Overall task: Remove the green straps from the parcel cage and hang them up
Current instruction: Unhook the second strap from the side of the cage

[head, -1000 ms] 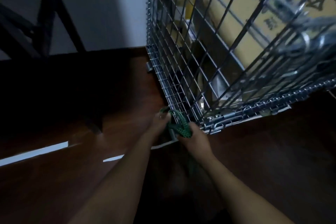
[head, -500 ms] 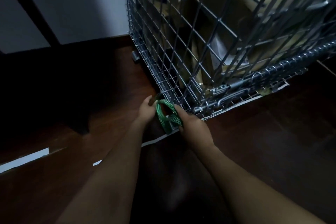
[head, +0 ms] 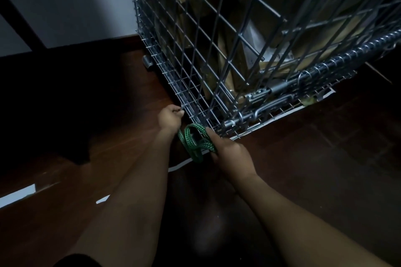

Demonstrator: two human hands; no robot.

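Observation:
A wire-mesh parcel cage (head: 219, 54) fills the upper right, with cardboard boxes inside it. At its bottom corner, a green strap (head: 193, 141) with a pale woven pattern lies looped and bunched. My right hand (head: 230, 156) grips the loops from the right. My left hand (head: 170, 118) is closed at the cage's bottom wire edge, apparently pinching the strap's end or a hook there; what it holds is hidden by the fingers. The strap runs down from the left hand to the right hand.
The floor (head: 325, 158) is dark reddish brown with white tape lines (head: 17, 194). A metal latch bar (head: 269, 106) runs along the cage's lower front. A pale wall (head: 76, 2) and a dark diagonal frame (head: 19, 15) stand at upper left. The scene is dim.
My view has dropped closer to the cage corner. My left hand has shifted up and left to the bottom wire edge, away from the loops, which remain in my right hand.

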